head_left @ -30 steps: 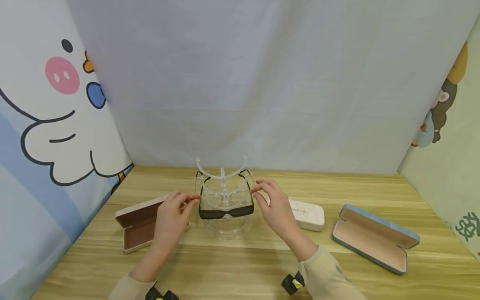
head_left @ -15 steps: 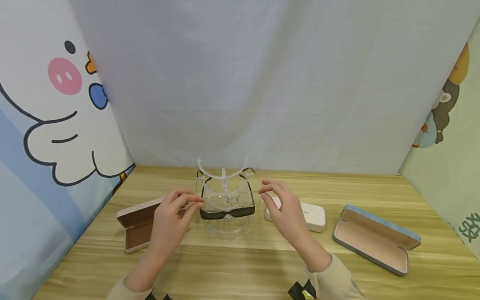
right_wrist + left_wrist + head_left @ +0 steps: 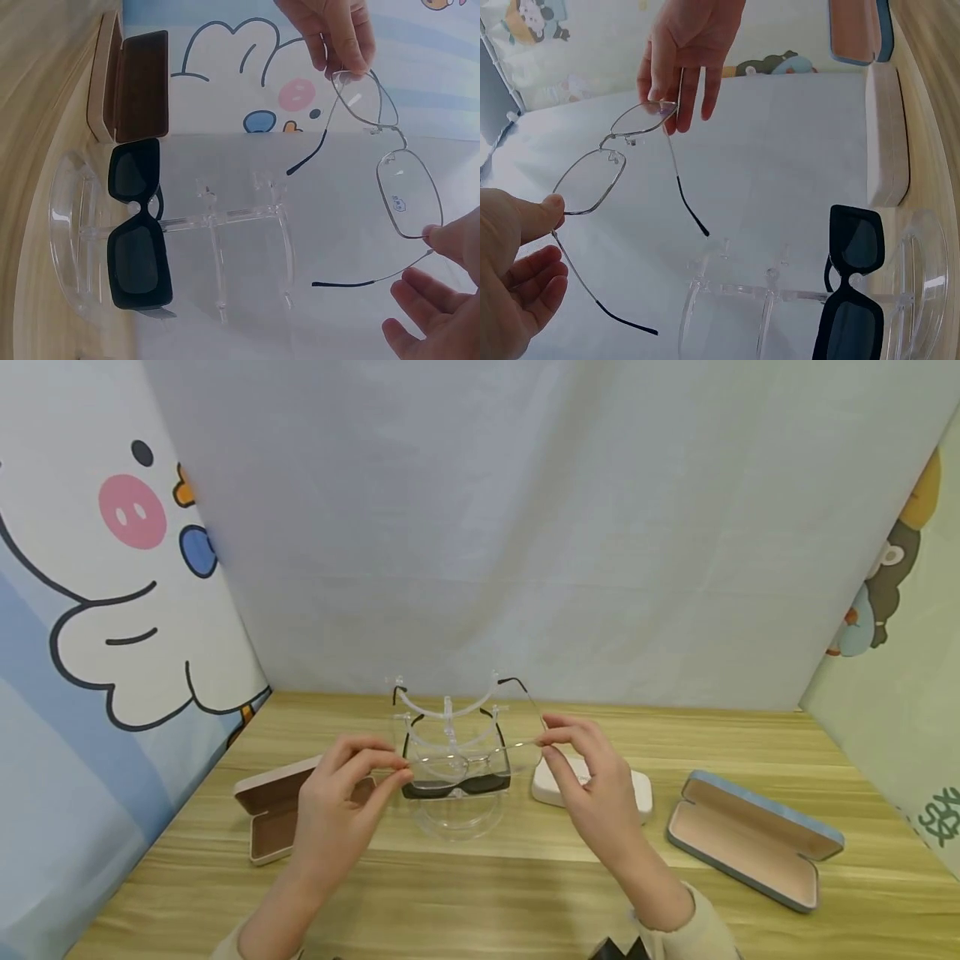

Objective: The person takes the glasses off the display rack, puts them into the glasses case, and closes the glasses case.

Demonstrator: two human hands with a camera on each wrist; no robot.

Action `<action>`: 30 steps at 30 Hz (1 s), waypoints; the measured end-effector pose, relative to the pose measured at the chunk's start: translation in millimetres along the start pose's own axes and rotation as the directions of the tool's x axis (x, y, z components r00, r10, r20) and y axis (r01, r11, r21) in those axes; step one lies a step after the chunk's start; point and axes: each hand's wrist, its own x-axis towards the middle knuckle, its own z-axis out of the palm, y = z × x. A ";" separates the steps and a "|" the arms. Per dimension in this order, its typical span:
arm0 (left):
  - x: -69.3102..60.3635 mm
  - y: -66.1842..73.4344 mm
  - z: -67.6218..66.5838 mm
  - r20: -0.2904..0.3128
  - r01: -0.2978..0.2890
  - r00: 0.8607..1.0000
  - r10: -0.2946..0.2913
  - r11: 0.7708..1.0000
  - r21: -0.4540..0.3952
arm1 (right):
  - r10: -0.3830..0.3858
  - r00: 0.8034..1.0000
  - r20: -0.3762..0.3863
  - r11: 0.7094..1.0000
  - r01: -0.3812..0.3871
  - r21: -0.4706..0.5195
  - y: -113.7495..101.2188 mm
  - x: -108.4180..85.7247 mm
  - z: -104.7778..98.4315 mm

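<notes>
Thin metal-rimmed eyeglasses (image 3: 478, 760) are held up by both hands, temples unfolded and dark tips pointing away from the person. My left hand (image 3: 341, 806) pinches one outer corner near the hinge; my right hand (image 3: 596, 785) pinches the opposite corner. In the left wrist view the eyeglasses (image 3: 606, 139) hang apart from the clear display stand (image 3: 739, 290). Black sunglasses (image 3: 142, 259) sit on the lowest tier of that stand, below the eyeglasses. The two upper tiers carry nothing.
An open brown-lined case (image 3: 273, 831) lies on the wooden table (image 3: 465, 902), partly behind my left hand. A shut white case (image 3: 633, 793) lies beyond my right hand. Farther right is an open blue case (image 3: 750, 852). A grey curtain (image 3: 525, 527) hangs behind.
The eyeglasses have come up off the stand, from over the sunglasses, and now slant with the right side higher. The right hand has moved rightward; the left hand has shifted only slightly.
</notes>
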 end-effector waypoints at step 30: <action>13.2 1.7 48.3 0.006 0.174 0.984 -0.179 0.950 -0.258 | 0.044 0.990 -0.130 0.986 -0.023 0.164 7.8 -10.0 -15.6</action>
